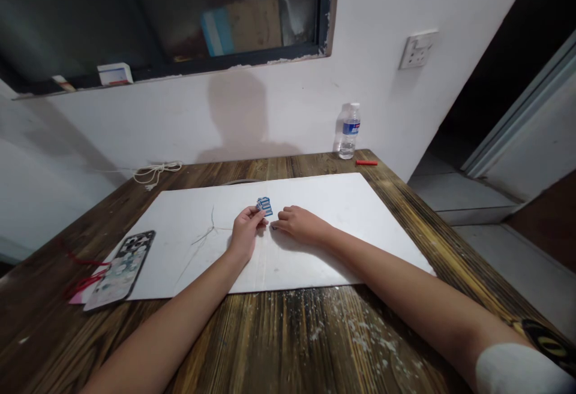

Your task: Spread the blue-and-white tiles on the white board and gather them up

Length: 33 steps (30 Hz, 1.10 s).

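Note:
Over a white board (315, 193), my left hand (245, 232) pinches a small flat blue-and-grey piece with slot-like shapes (265, 205) between thumb and fingers, tilted up. Just to its right, my right hand (299, 224) is closed, its fingertips low over the board. A tiny dark bit shows at those fingertips, too small to name. The two hands are close but apart. Thin strands, wire or thread (211, 228), lie crossed on the board left of my left hand.
A phone in a patterned case (121, 271) lies at the board's left edge beside a red cord (85, 283). Along the wall are a white cable (157, 169), a water bottle (349, 133) and a red stick-like object (366, 163). White flecks dot the wooden table (279, 340).

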Each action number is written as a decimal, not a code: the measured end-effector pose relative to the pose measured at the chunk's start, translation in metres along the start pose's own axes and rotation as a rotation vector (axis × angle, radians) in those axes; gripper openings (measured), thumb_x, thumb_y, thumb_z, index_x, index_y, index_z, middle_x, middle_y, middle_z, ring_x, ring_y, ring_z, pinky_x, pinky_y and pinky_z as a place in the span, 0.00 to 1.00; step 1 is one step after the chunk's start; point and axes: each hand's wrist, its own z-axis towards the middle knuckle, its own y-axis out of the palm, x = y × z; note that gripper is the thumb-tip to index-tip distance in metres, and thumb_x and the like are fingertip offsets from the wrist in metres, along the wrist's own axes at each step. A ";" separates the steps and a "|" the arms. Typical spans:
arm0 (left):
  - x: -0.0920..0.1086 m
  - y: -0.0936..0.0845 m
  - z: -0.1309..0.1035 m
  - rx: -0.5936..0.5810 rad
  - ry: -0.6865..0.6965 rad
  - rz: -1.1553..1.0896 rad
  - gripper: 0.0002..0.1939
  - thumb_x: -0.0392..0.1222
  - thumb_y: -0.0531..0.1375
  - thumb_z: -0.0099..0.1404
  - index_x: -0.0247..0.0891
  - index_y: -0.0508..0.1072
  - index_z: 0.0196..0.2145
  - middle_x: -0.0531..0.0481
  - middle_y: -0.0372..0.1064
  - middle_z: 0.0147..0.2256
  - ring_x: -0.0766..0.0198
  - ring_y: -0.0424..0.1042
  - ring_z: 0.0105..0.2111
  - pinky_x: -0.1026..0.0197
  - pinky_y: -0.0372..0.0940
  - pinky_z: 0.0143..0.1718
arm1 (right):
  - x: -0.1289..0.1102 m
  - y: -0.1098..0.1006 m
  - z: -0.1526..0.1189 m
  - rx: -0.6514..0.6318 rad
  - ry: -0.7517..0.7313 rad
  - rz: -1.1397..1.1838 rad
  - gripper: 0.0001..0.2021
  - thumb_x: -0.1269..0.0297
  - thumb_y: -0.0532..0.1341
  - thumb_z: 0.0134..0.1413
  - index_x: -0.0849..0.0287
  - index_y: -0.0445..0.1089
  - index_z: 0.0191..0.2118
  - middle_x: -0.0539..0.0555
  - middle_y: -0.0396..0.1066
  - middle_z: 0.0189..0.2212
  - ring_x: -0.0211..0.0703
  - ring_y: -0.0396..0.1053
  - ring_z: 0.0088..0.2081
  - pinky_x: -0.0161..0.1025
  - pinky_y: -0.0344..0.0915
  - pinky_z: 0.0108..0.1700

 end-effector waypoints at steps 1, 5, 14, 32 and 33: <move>0.000 0.000 0.000 -0.002 -0.003 0.003 0.15 0.43 0.69 0.46 0.36 0.69 0.28 0.54 0.68 0.21 0.69 0.66 0.22 0.68 0.59 0.24 | -0.001 0.000 0.000 -0.001 -0.008 -0.016 0.11 0.69 0.52 0.63 0.61 0.70 0.44 0.56 0.69 0.32 0.43 0.61 0.34 0.40 0.54 0.37; 0.001 0.001 -0.001 -0.006 -0.006 0.008 0.15 0.43 0.69 0.46 0.36 0.69 0.28 0.54 0.68 0.20 0.69 0.66 0.21 0.67 0.59 0.24 | -0.003 -0.002 -0.002 -0.009 -0.049 -0.082 0.10 0.69 0.54 0.62 0.60 0.69 0.46 0.56 0.69 0.32 0.43 0.62 0.34 0.40 0.54 0.37; 0.001 0.001 -0.001 -0.006 0.010 0.013 0.15 0.44 0.69 0.45 0.36 0.69 0.27 0.54 0.67 0.21 0.69 0.66 0.22 0.67 0.60 0.25 | -0.005 -0.005 -0.002 -0.030 -0.013 -0.113 0.12 0.70 0.54 0.62 0.60 0.65 0.50 0.55 0.71 0.32 0.42 0.65 0.32 0.40 0.55 0.36; -0.001 0.000 0.000 -0.051 -0.012 0.040 0.15 0.45 0.69 0.46 0.36 0.70 0.28 0.54 0.67 0.23 0.69 0.67 0.23 0.67 0.61 0.26 | 0.004 0.003 -0.005 0.512 0.212 0.111 0.08 0.73 0.54 0.57 0.59 0.70 0.36 0.57 0.66 0.35 0.45 0.61 0.38 0.42 0.57 0.42; -0.002 -0.001 0.000 -0.060 -0.013 0.045 0.15 0.45 0.69 0.47 0.36 0.70 0.28 0.54 0.68 0.23 0.69 0.67 0.23 0.67 0.61 0.26 | 0.003 0.002 -0.006 0.513 0.215 0.116 0.08 0.73 0.54 0.58 0.59 0.70 0.36 0.57 0.66 0.33 0.45 0.60 0.37 0.42 0.58 0.42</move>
